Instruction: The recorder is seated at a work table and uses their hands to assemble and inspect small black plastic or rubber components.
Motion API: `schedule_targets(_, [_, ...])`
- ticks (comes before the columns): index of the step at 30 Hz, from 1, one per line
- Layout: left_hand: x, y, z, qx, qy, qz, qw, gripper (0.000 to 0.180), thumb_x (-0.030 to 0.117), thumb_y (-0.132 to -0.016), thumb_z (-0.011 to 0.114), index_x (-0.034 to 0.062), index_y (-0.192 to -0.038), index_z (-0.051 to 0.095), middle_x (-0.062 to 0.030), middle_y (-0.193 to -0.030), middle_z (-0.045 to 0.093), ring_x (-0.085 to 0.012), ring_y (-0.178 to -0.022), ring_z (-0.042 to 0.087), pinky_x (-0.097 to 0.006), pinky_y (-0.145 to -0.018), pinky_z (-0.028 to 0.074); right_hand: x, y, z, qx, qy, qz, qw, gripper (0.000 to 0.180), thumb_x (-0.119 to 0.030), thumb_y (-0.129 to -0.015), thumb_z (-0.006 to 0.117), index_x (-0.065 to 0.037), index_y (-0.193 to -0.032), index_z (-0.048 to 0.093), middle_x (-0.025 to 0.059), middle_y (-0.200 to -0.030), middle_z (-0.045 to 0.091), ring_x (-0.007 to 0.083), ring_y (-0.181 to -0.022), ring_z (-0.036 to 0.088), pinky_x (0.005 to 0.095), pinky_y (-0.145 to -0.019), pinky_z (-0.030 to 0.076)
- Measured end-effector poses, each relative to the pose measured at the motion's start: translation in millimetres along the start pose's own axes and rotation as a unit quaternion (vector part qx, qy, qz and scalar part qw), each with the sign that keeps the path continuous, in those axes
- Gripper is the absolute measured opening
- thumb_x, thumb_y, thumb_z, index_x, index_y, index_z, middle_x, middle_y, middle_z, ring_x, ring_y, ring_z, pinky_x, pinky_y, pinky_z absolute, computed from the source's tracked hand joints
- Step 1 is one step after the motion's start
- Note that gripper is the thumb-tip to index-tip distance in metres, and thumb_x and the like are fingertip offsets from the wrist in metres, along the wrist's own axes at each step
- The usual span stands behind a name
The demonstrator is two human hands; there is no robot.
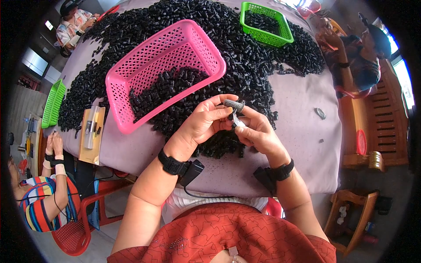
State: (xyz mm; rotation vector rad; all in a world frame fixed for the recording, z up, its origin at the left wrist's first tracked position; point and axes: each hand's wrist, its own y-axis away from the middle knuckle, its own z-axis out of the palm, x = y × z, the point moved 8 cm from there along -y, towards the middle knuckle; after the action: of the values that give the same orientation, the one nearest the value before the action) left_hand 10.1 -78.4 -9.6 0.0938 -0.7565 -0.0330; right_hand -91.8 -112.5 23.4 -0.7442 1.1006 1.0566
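I see the left hand (202, 118) pinching a round grey cap (233, 105) between thumb and fingers, so the cap sits right at its fingertips. The right hand (258, 130) is closed too, thumb against forefinger on a small white scrap (239, 122) just below the cap. Whether the right forefinger also touches the cap, I can't tell from here.

Under both hands and well beyond them I have a heap of small black parts (250, 70) spread over a cloth-covered table (302, 131). Beyond the left hand and to its left, a pink basket (125, 96) stands tilted, partly filled with more of those parts. Far past the right hand is a green basket (267, 39), also with black parts inside. Well to the left of the left hand, a clear tube (91, 131) lies on a tan board (98, 147). To the right of the right hand, a small clear piece (320, 113) rests alone on the cloth.
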Motion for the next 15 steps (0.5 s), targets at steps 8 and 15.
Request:
schedule_targets(8, [-6.2,-2.6,-4.8,-0.014,-0.009,-0.002,1.000,0.038,0.009,-0.092,0.062,0.0055,-0.129,0.052,-0.0019,-0.100,0.065,-0.0101,-0.074,0.065,-0.026,-0.070,0.056,7.1,-2.7,-11.5,0.012,-0.015,0.010,1.000,0.046,-0.014,-0.097,0.057,-0.005,-0.141,0.044,-0.0056,-0.081,0.055,0.0003,-0.058,0.039,0.0157,-0.048,0.031])
schedule_targets(15, [1.5,-1.1,-1.0,0.026,-0.021,0.012,0.999,0.036,0.009,-0.093,0.061,0.0067,-0.128,0.053,-0.0007,-0.102,0.065,-0.0091,-0.078,0.065,-0.026,-0.071,0.056,3.4,-0.3,-2.3,0.005,-0.002,0.003,1.000,0.057,-0.014,-0.095,0.061,-0.005,-0.145,0.037,-0.0058,-0.079,0.051,0.0008,-0.058,0.039,0.0163,-0.047,0.029])
